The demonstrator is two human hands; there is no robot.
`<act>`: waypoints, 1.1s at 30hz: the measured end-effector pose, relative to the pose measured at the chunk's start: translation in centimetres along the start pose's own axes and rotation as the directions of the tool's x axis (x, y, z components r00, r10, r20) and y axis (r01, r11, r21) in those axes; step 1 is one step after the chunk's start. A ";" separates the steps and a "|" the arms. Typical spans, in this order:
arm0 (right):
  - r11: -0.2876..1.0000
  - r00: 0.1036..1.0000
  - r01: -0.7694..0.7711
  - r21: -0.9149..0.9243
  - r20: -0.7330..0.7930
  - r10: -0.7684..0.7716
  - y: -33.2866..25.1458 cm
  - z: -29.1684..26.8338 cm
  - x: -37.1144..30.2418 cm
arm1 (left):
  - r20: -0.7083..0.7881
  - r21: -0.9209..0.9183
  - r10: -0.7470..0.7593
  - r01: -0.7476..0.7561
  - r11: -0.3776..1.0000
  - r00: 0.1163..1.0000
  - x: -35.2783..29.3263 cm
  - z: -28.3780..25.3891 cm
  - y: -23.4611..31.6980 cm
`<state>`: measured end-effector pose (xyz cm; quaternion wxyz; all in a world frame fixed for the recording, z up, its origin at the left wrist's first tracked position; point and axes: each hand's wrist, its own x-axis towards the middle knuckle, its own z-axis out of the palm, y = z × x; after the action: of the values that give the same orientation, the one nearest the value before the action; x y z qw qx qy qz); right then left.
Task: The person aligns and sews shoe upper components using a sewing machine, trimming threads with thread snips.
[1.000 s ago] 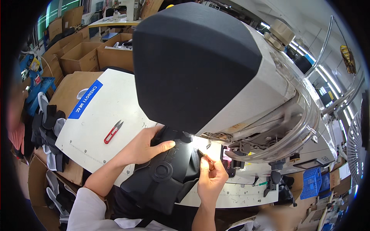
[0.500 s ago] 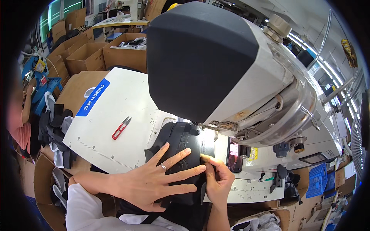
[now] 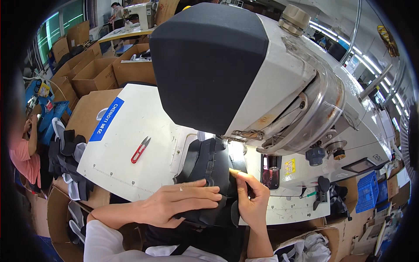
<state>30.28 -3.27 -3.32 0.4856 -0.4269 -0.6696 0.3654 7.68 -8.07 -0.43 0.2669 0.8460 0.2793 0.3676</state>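
Note:
A black padded piece (image 3: pixel 208 163), with a raised band and a round detail, lies under the head of the sewing machine (image 3: pixel 214 70). Across its near part rests my left hand (image 3: pixel 185 201), flat, fingers stretched out and close together, a ring on one of them. At the piece's right edge my right hand (image 3: pixel 253 194) is closed in a pinch, thumb against bent fingers. A small tan tip (image 3: pixel 234 172) pokes out at these fingers; I cannot make out what it is. The needle area is mostly hidden behind the machine head.
Red-handled thread snips (image 3: pixel 140 150) lie on the white machine table (image 3: pixel 126 174), left of the work. A phone (image 3: pixel 270 172) sits right of it. Cardboard boxes (image 3: pixel 94 74) stand behind, and dark and white pieces (image 3: pixel 65 144) pile up at left, near another person (image 3: pixel 25 157).
My left hand has drawn back toward me on the black piece, its spread fingers now together. My right hand keeps its pinch at the edge. The whole view has shifted slightly.

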 end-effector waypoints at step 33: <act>0.930 0.970 -0.239 0.278 0.023 0.243 2.8 -1.4 2.9 | -0.270 0.250 0.158 -0.089 0.964 0.950 0.7 1.3 -1.6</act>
<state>31.72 0.59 -4.49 0.4962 -0.4352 -0.5512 0.5104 8.67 -6.83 -1.91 0.0978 0.8249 0.3029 0.4671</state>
